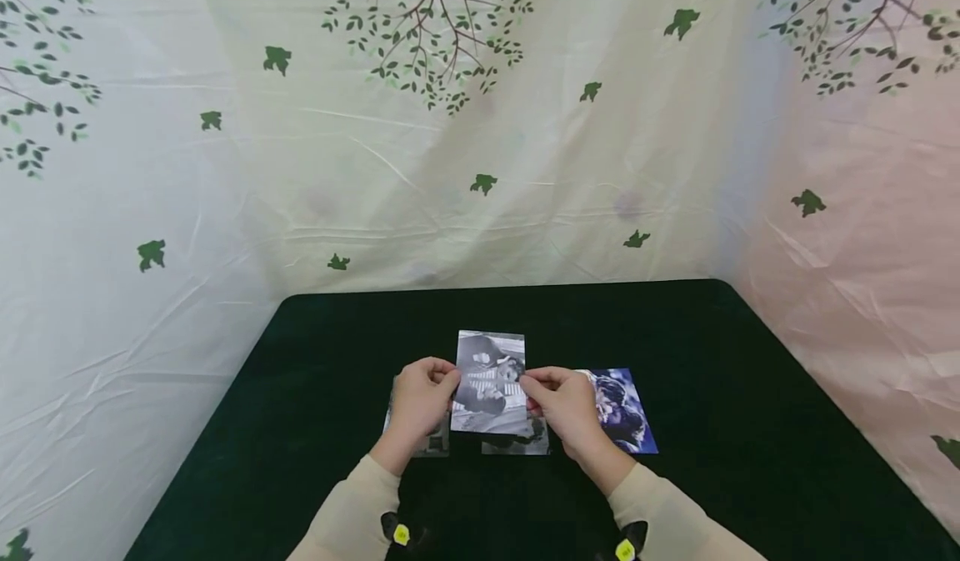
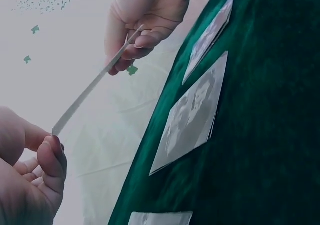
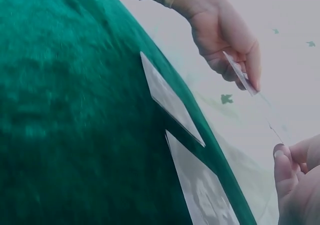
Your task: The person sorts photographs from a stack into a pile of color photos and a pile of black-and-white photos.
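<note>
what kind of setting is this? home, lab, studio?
Likely a makeshift recording booth, not a lived-in room. A leaf-print sheet drapes all round as backdrop, a dark green cloth table fills the front, and only photos lie on it; the hands hold one photo up.

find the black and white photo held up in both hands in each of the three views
Head view: the held photo faces the camera at lower centre, pinched between the left hand and right hand.
Left wrist view: seen edge-on, a pale strip running from lower left to upper centre.
Right wrist view: edge-on again, a thin strip at upper right.
Shared landmark: the green tablecloth beneath it.
</note>
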### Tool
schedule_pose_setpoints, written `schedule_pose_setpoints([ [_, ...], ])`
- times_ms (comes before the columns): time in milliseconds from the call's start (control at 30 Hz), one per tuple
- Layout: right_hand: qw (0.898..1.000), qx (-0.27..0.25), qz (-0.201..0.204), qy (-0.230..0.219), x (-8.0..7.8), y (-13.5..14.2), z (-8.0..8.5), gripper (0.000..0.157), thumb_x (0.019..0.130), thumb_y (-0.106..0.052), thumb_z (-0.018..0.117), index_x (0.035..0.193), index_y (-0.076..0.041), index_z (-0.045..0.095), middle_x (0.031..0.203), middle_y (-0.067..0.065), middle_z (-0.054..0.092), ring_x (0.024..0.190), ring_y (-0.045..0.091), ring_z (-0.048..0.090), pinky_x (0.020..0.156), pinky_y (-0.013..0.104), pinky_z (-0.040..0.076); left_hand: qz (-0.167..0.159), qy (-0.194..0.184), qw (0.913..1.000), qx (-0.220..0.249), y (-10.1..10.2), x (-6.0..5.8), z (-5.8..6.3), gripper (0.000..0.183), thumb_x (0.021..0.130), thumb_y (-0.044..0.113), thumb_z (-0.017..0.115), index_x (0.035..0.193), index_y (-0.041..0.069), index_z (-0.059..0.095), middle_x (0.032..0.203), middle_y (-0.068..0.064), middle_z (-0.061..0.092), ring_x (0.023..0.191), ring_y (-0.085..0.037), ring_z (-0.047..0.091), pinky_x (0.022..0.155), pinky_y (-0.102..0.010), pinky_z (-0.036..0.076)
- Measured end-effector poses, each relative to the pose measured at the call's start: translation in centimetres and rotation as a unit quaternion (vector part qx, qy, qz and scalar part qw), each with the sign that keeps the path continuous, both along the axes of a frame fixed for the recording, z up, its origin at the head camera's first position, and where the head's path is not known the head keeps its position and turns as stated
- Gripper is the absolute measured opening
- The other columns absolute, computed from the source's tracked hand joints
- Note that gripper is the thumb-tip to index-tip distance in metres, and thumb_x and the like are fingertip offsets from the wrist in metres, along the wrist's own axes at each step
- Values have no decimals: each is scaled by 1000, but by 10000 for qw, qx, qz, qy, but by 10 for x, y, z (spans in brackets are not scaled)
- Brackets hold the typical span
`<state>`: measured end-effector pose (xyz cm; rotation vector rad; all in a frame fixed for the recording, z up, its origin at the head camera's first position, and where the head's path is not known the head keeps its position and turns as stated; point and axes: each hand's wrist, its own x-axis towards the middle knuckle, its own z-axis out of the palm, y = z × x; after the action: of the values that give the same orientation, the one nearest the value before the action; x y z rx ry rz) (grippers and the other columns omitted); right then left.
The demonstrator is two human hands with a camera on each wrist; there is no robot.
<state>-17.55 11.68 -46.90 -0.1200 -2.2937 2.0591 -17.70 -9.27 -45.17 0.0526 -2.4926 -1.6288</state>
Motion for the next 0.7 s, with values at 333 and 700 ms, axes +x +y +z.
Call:
schedule_pose_setpoints([
  [333,9996,148,36,248,5,-32,-1,15,85,-17,74,96,-6,75,80,7,68,62,16,64,57,31,55,237,-208,9992,-258,-30,14,1,13,93,18,64,98,6,66,80,-7,62,59,-18,61,53,-28,52],
  [700,9969,498,219,566,10,-59,-6,13,85,-17,74,95,-9,76,77,2,68,63,18,66,58,29,55,323,-497,9970,-488,-59,19,-6,13,93,17,63,101,7,65,81,-8,61,60,-19,57,51,-28,48],
])
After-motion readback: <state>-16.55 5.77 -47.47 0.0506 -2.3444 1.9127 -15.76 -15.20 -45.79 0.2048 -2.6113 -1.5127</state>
